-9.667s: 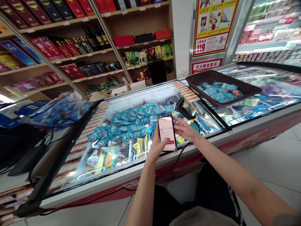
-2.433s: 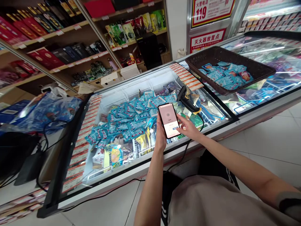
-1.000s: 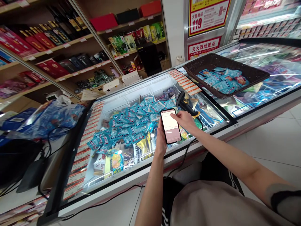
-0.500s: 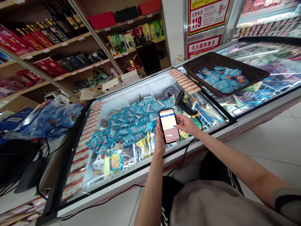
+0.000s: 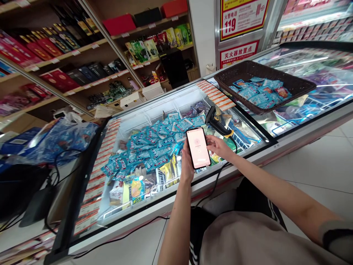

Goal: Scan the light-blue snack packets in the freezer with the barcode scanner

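Note:
My left hand (image 5: pixel 186 164) is closed round a smartphone (image 5: pixel 198 148) with a lit pinkish screen, held upright over the front edge of a glass-topped chest freezer (image 5: pixel 176 200). My right hand (image 5: pixel 219 146) rests against the phone's right edge, fingers loosely curled and apart, holding nothing. Just behind the phone a black barcode scanner (image 5: pixel 216 122) with a yellow trim lies on the freezer glass, its cable trailing down the front. Under the glass lies a heap of blue snack packets (image 5: pixel 154 143).
A dark wicker basket (image 5: pixel 296 86) with blue packets sits on the neighbouring freezer at right. A blue plastic bag (image 5: pixel 59 138) and black equipment with cables stand at left. Shelves of boxed goods (image 5: pixel 68 70) fill the back wall. Tiled floor lies at right.
The phone screen changed from a white page with a blue bar to a plain pink one. My right hand's fingers drew back slightly from the screen to the phone's edge.

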Action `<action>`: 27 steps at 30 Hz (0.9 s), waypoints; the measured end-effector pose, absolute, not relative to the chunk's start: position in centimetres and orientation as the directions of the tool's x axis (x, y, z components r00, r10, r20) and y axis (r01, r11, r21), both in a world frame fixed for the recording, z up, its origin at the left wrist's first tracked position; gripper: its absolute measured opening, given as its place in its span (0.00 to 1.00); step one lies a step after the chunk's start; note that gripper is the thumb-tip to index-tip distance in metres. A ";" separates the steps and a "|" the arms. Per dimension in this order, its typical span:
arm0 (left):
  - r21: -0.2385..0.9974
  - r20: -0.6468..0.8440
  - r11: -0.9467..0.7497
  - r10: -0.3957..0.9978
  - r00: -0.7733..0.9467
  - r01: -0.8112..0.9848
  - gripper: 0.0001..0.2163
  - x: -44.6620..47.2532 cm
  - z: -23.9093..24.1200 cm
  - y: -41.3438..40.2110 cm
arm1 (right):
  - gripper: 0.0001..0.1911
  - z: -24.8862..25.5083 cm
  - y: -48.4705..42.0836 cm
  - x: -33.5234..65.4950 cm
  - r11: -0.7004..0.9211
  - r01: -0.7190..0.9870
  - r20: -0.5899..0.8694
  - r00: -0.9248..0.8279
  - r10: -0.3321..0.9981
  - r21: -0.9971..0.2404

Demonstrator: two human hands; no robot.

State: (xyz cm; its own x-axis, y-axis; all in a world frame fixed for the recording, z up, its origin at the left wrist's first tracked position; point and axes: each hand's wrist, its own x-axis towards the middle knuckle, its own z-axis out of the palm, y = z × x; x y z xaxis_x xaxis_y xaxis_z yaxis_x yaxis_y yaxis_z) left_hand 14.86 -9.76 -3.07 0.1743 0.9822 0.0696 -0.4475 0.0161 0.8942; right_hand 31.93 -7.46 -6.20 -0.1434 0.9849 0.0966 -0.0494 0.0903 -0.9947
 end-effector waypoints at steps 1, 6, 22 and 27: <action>0.893 0.075 0.012 0.982 0.174 -0.450 0.29 14.8 -3.1 -9.7 | 0.27 -6.2 -7.5 31.9 0.091 -0.053 0.098 -0.144 0.985 -0.994; 0.893 0.077 0.012 0.981 0.178 -0.451 0.29 14.8 -3.2 -9.7 | 0.28 -5.9 -7.7 32.0 0.086 -0.055 0.093 -0.150 0.984 -0.995; 0.897 0.070 0.014 0.982 0.175 -0.442 0.30 14.7 -3.3 -9.7 | 0.30 -5.7 -7.8 32.1 0.076 -0.030 0.080 -0.154 0.985 -0.997; 0.893 0.065 0.017 0.984 0.165 -0.451 0.29 14.8 -3.0 -9.9 | 0.29 -5.8 -7.8 32.1 0.075 -0.048 0.081 -0.150 0.985 -0.996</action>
